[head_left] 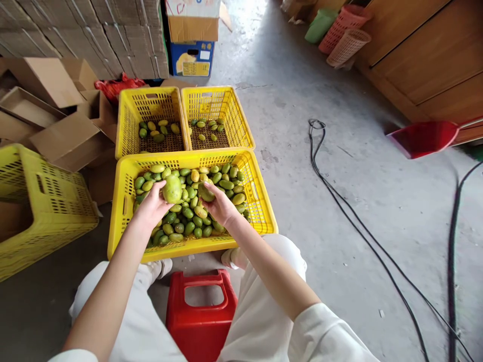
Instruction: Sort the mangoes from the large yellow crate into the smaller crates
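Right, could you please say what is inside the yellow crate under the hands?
In the crate, green and yellowish fruits lie piled, hiding anything beneath them.

A grey concrete floor, scuffed and flecked with small scraps, catches a bright patch of light at the far side. Far left, a wall of stacked brown cartons rises behind loose open boxes; a wooden cabinet fills the far right, with pink and green plastic baskets beside it and black cable trailing nearer.
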{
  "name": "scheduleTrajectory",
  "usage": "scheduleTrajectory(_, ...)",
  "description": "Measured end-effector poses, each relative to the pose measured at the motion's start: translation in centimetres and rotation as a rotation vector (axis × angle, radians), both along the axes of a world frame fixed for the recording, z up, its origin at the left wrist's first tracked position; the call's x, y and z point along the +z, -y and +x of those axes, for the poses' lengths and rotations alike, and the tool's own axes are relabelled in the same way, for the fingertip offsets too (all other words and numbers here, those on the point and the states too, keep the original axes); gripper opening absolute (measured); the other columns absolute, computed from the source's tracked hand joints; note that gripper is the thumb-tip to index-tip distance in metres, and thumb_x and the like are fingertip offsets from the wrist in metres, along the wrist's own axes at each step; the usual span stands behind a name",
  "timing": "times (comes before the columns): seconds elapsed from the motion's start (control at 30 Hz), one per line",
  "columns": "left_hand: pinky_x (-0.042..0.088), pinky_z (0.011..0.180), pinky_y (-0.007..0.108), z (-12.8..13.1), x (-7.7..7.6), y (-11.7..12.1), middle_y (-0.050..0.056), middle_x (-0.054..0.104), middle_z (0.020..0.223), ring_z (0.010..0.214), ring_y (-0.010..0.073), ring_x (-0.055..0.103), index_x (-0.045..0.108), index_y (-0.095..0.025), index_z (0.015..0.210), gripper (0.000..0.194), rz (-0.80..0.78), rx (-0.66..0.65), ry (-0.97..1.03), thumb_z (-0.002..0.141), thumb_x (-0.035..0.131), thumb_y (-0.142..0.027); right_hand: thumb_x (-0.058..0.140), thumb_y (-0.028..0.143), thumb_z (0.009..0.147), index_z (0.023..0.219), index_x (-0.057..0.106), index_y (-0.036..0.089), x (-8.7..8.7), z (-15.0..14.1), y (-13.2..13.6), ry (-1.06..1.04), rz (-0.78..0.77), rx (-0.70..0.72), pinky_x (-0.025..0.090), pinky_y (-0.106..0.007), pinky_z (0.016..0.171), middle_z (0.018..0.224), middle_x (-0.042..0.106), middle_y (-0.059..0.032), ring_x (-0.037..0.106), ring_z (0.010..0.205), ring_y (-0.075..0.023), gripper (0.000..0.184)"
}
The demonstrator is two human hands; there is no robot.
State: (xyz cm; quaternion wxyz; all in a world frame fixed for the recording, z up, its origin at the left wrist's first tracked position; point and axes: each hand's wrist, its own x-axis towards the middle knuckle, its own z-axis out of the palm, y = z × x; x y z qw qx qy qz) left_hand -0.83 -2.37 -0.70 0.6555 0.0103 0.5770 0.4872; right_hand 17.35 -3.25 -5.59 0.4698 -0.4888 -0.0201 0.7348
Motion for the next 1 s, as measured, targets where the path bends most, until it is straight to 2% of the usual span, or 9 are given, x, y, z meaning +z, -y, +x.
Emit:
scheduleTrajectory(0.1,0.071,0.084,0.037,0.1,-0.1,-0.1,0.015,0.086,0.108,0.103,0.03,0.085,0.08,-0.017,0.122,0.027,-0.06,-0.009,0.011,0.108,0.057,-0.018,0.096,0.018,0.085,0.09,0.071,0.024,-0.1,-0.1,0.0,0.008,0.006,0.036,0.052,-0.018,0.053,0.078,0.077,0.0037,0.065,0.063,-0.0124,0.026)
scheduleTrajectory(0.2,0.073,0.082,0.042,0.0,-0.2,-0.2,0.015,0.087,0.113,0.104,0.0327,0.085,0.08,-0.021,0.128,0.028,-0.059,-0.037,0.053,0.11,0.059,-0.027,0.092,0.03,0.094,0.096,0.073,0.025,0.0,-0.1,0.1,-0.01,0.014,0.096,0.05,-0.018,0.053,0.08,0.078,0.0023,0.067,0.063,-0.0132,0.02)
scheduleTrajectory(0.3,0.072,0.076,0.035,-0.3,-0.4,-0.2,0.012,0.084,0.101,0.091,0.0273,0.082,0.08,-0.02,0.121,0.019,-0.024,-0.06,0.047,0.108,0.071,-0.032,0.081,0.039,0.105,0.1,0.073,0.026,-0.1,-0.1,0.2,-0.014,0.024,0.066,0.05,-0.018,0.055,0.082,0.079,0.0027,0.068,0.065,-0.0134,0.016)
scheduleTrajectory(0.43,0.068,0.077,0.023,-0.6,-0.5,0.1,0.007,0.081,0.091,0.08,0.0168,0.078,0.077,-0.018,0.104,0.005,0.024,-0.097,0.001,0.103,0.078,-0.013,0.086,0.045,0.102,0.096,0.07,0.024,0.0,0.1,0.1,-0.039,0.045,0.061,0.037,-0.016,0.047,0.077,0.075,0.0029,0.055,0.058,-0.0109,0.026)
scheduleTrajectory(0.53,0.065,0.069,0.022,-0.7,-0.3,0.2,0.008,0.08,0.09,0.073,0.0162,0.077,0.077,-0.018,0.105,0.003,-0.036,-0.095,-0.02,0.104,0.076,-0.015,0.087,0.057,0.1,0.09,0.066,0.024,0.4,0.4,-0.1,0.02,0.057,0.068,0.028,-0.016,0.042,0.068,0.069,0.0043,0.04,0.051,-0.0089,0.04)
scheduleTrajectory(0.63,0.065,0.068,0.024,-0.7,-0.1,0.1,0.011,0.081,0.096,0.078,0.0185,0.078,0.078,-0.018,0.113,0.009,-0.057,-0.054,0.049,0.108,0.073,-0.023,0.075,0.062,0.108,0.086,0.063,0.024,1.0,0.7,-0.6,0.077,0.085,0.057,0.022,-0.015,0.039,0.066,0.068,0.0033,0.032,0.049,-0.0086,0.046)
scheduleTrajectory(0.83,0.06,0.058,0.023,-0.7,0.5,-0.3,0.003,0.075,0.087,0.066,0.0147,0.065,0.072,-0.023,0.103,0.012,-0.081,0.032,0.011,0.112,0.07,-0.03,0.07,0.045,0.113,0.097,0.062,0.027,0.9,1.1,-1.2,0.117,-0.046,-0.108,0.042,-0.018,0.042,0.067,0.067,0.0058,0.053,0.049,-0.0121,0.026)
scheduleTrajectory(0.93,0.059,0.058,0.023,-0.8,0.6,-0.3,0.004,0.075,0.087,0.067,0.0151,0.066,0.075,-0.021,0.104,0.022,-0.074,0.003,0.018,0.116,0.061,-0.033,0.061,0.041,0.117,0.104,0.062,0.027,0.7,0.9,-1.2,0.124,-0.057,-0.095,0.045,-0.021,0.043,0.07,0.067,0.0046,0.059,0.05,-0.0142,0.02)
scheduleTrajectory(1.0,0.061,0.062,0.023,-0.9,0.4,-0.3,0.007,0.077,0.086,0.071,0.0172,0.071,0.077,-0.02,0.106,0.025,-0.069,-0.026,0.015,0.116,0.06,-0.035,0.05,0.042,0.122,0.105,0.063,0.025,1.0,0.7,-1.1,0.106,-0.051,-0.052,0.044,-0.02,0.043,0.071,0.068,0.0021,0.058,0.05,-0.0138,0.028)
